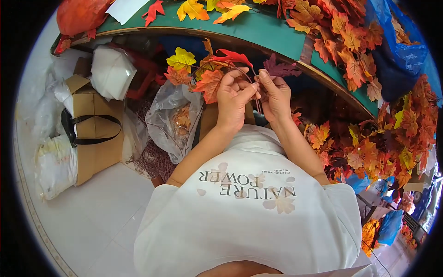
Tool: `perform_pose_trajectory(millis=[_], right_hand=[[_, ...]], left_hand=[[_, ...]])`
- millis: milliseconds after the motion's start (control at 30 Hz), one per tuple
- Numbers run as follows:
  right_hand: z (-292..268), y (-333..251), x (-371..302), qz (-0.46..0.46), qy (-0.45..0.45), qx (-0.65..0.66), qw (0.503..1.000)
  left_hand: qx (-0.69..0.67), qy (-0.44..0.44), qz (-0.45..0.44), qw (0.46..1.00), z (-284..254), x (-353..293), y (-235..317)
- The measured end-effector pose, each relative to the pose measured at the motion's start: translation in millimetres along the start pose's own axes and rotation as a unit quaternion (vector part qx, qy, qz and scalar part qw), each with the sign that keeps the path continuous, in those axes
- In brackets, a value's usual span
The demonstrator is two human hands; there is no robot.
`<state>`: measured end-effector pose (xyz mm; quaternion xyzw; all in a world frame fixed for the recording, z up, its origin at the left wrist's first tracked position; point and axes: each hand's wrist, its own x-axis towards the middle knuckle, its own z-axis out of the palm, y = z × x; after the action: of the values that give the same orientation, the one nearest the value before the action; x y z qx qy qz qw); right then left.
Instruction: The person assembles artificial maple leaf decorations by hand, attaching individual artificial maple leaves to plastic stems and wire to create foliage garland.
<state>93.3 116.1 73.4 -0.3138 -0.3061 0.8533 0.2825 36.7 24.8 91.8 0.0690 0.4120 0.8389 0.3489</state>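
Note:
In front of my chest, close to the table edge, my two hands meet around thin brownish stems (256, 104). My left hand (234, 99) is closed on the stems of an artificial maple leaf spray, its thumb and fingers pinched together. To the left of that hand fan out a yellow leaf (181, 59), an orange leaf (209, 86) and a red leaf (232, 57). My right hand (275, 96) pinches the stems as well, thumb against fingers. Just above it a dark purple maple leaf (280, 67) sticks out; whether its stem joins the others is hidden.
A green table (258, 27) curves across the top, with loose leaves on it. Orange leaf bunches (369, 152) pile up at the right beside a blue plastic bag (399, 53). On the left stand a cardboard box (98, 124), clear plastic bags (170, 120) and a stem bundle (157, 159).

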Motion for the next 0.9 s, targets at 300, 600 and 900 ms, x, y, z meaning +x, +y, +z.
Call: perform_pose_trajectory(millis=[300, 600, 900], right_hand=[[-1.3, 5.9, -3.5, -0.045, -0.031, -0.004, 0.998], [0.6, 10.7, -4.3, -0.009, -0.019, 0.114, 0.993], [0.5, 11.5, -5.7, -0.033, -0.020, 0.086, 0.996]], left_hand=[[0.011, 0.002, 0.001, 1.000, -2.1, 1.3, -1.3], [0.015, 0.003, 0.007, 1.000, -0.1, 3.9, -0.3], [0.007, 0.004, 0.017, 1.000, -1.8, 4.6, -4.8]])
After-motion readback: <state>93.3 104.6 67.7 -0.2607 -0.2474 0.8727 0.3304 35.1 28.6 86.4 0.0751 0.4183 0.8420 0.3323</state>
